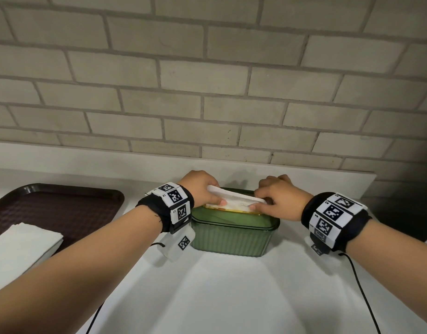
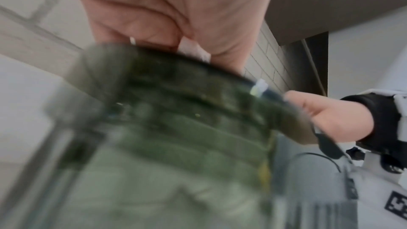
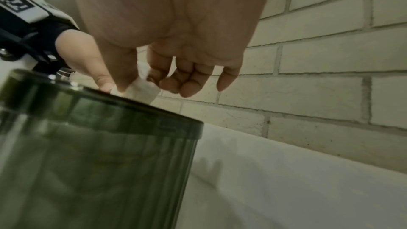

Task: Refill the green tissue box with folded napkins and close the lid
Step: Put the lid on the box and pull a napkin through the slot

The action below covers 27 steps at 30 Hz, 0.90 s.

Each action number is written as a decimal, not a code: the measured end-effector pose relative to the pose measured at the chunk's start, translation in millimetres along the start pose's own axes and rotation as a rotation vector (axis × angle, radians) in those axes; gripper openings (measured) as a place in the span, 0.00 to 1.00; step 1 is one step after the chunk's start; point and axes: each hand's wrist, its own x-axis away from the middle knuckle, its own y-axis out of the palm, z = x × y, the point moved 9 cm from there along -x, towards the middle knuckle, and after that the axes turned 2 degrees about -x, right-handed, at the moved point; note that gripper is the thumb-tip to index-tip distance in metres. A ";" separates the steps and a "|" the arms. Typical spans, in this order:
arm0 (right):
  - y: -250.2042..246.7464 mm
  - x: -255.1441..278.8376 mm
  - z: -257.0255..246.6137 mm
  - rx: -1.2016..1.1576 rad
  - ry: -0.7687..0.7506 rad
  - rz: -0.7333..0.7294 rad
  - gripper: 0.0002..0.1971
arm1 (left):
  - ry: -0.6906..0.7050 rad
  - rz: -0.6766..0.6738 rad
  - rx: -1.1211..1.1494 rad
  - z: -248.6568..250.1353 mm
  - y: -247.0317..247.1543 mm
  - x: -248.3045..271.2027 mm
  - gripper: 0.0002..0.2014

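A green ribbed tissue box (image 1: 231,233) stands on the white counter near the wall. A white folded napkin (image 1: 236,200) lies across its top, tilted up at the left. My left hand (image 1: 203,189) pinches the napkin's left end, and my right hand (image 1: 277,197) pinches its right end. From the right wrist, thumb and forefinger hold the napkin (image 3: 143,87) just above the box (image 3: 99,154). The left wrist view shows the blurred box (image 2: 176,137) below my left hand (image 2: 176,23), with a corner of napkin (image 2: 261,85) near my right hand (image 2: 326,116). The box's inside is hidden.
A dark brown tray (image 1: 51,206) sits at the left with a stack of white folded napkins (image 1: 22,247) on it. A brick wall (image 1: 207,80) rises close behind the box. A black cable (image 1: 366,295) trails from my right wrist over the counter.
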 end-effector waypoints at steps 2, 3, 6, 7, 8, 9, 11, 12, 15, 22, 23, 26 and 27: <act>-0.4 0.8 -6.5 -0.144 -0.050 0.036 0.14 | 0.011 0.009 0.038 0.0 0.1 1.2 0.14; -0.6 1.3 -10.0 -0.196 -0.072 0.046 0.14 | 0.015 0.013 0.057 0.3 0.4 1.6 0.13; -3.9 2.4 -13.6 -0.247 -0.073 0.070 0.19 | 0.011 0.014 0.050 -0.4 1.4 2.2 0.14; -5.9 2.8 -11.7 -0.270 -0.054 0.078 0.18 | 0.003 0.013 0.035 -1.9 1.2 2.2 0.15; -7.1 3.3 -8.0 -0.306 -0.027 0.080 0.15 | -0.009 0.010 0.026 -4.3 0.5 2.6 0.17; -7.5 4.0 -4.2 -0.352 -0.001 0.073 0.12 | -0.021 0.005 0.024 -7.1 -0.6 3.2 0.19; -5.5 5.5 4.4 -0.425 0.044 0.038 0.14 | -0.036 -0.010 0.049 -14.7 -3.0 3.8 0.20; -4.0 6.3 8.9 -0.441 0.062 0.020 0.16 | -0.043 -0.015 0.076 -18.4 -4.4 3.7 0.19; -2.5 7.4 17.8 -0.474 0.093 0.027 0.13 | -0.045 -0.008 0.106 -24.0 -7.4 4.8 0.16; -5.3 6.4 20.2 -0.672 0.147 0.111 0.05 | -0.036 0.058 0.216 -23.8 -2.7 6.1 0.14; -6.3 6.9 20.9 -0.695 0.153 0.126 0.05 | -0.025 0.048 0.220 -21.8 -1.4 6.4 0.16; -7.9 8.5 24.5 -0.726 0.170 0.160 0.04 | 0.021 0.025 0.222 -13.8 -2.0 6.6 0.24; -7.3 8.6 25.6 -0.731 0.175 0.163 0.03 | 0.026 0.018 0.209 -12.7 -3.3 6.5 0.25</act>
